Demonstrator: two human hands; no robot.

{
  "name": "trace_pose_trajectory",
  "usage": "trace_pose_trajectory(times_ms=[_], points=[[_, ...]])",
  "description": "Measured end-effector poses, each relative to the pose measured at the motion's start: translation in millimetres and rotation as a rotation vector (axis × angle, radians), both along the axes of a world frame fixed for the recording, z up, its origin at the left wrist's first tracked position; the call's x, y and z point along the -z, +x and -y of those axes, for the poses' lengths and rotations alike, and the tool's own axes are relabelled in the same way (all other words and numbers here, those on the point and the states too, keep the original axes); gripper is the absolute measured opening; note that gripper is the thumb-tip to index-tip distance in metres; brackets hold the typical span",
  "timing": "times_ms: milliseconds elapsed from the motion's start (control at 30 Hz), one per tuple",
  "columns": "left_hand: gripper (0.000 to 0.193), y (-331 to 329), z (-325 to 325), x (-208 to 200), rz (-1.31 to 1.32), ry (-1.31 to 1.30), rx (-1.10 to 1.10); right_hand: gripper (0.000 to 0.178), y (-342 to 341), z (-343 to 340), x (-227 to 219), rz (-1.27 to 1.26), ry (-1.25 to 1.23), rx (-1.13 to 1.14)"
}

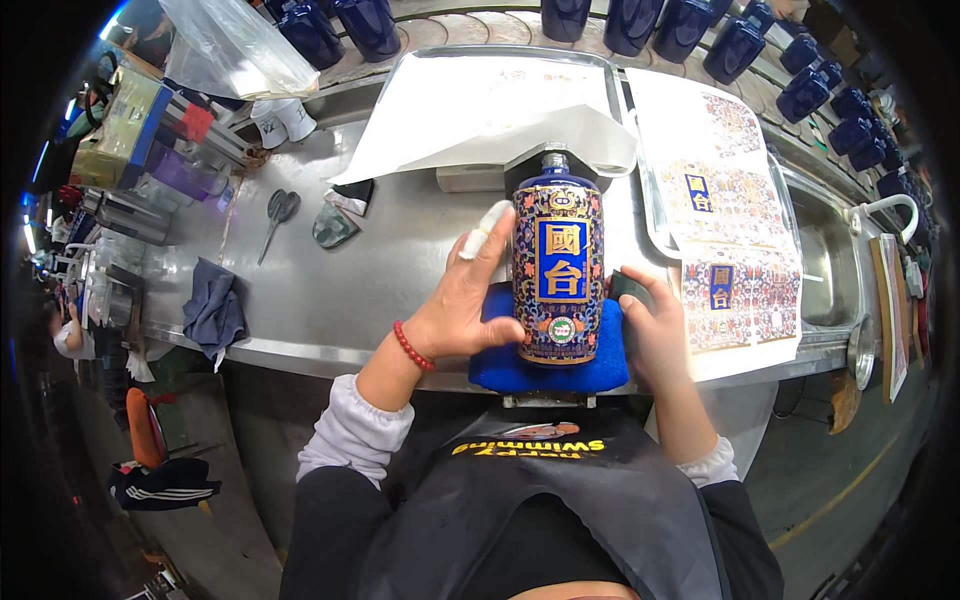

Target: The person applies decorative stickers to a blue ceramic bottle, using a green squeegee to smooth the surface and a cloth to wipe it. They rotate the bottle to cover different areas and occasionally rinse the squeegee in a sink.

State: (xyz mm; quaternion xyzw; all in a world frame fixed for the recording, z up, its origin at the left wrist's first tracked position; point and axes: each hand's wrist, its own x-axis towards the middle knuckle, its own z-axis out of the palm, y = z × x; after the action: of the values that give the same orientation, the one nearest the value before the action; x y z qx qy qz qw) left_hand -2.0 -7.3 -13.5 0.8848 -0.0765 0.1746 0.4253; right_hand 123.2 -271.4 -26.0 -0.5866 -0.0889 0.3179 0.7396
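A dark blue bottle [556, 178] with an ornate patterned label lies tilted on a folded blue towel [490, 368], its neck pointing away from me. My left hand [462, 300] is against the bottle's left side, thumb at its lower edge and fingers stretched along it; one finger has a white wrap. On the other side, my right hand [655, 325] pinches a small dark green flat piece [625, 286] close to the bottle's right edge. Behind the bottle's neck is a dark angular support [590, 165].
Patterned label sheets [740, 290] lie at the right, over a tray. White sheets [490, 110] cover another tray at the back. Scissors [278, 218], a green piece [335, 226] and a grey cloth [213, 305] lie left. Several blue bottles [735, 55] stand along the far side; a sink [825, 255] is right.
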Motion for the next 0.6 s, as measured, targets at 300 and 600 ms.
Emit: trace_pose_trajectory(times_ms=[300, 600], points=[[0.116, 15.9, 3.8, -12.9, -0.028, -0.066, -0.065, 0.077, 42.0, -37.6, -51.6, 1.155, -0.274, -0.244], [0.119, 18.3, 3.1, -5.7, -0.055, -0.152, -0.028, 0.084, 32.6, -45.9, -42.2, 1.039, -0.234, -0.261]])
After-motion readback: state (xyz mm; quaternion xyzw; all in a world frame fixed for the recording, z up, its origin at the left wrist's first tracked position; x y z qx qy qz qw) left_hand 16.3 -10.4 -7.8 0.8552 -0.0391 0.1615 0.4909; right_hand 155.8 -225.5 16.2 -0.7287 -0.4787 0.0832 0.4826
